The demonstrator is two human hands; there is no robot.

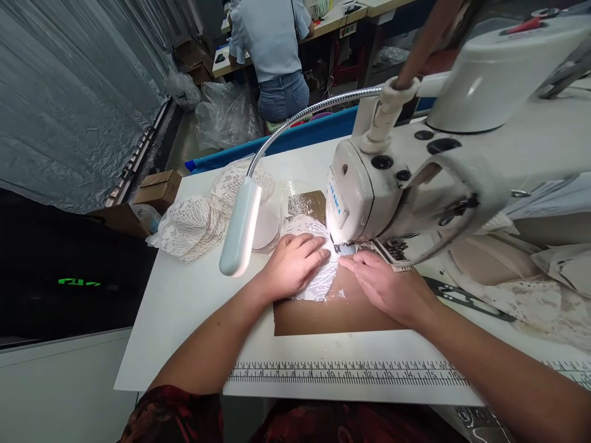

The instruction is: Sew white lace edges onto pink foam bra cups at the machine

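My left hand (pixel 293 263) lies flat, fingers spread, on a piece of white lace (pixel 323 280) in front of the sewing machine (pixel 415 178). My right hand (pixel 383 283) rests beside it with fingers stretched out, its fingertips pressing the lace edge next to the presser foot (pixel 345 248). The lace lies over a brown sheet (pixel 337 314) on the white table (pixel 184 301). The needle itself is hidden by the machine head.
A gooseneck lamp (pixel 240 227) hangs over the table left of my hands. A pile of white lace pieces (pixel 194 224) sits at the far left. A ruler strip (pixel 346 372) runs along the front edge. Scissors (pixel 466 298) and more lace lie right. Another person (pixel 272 55) stands at a far bench.
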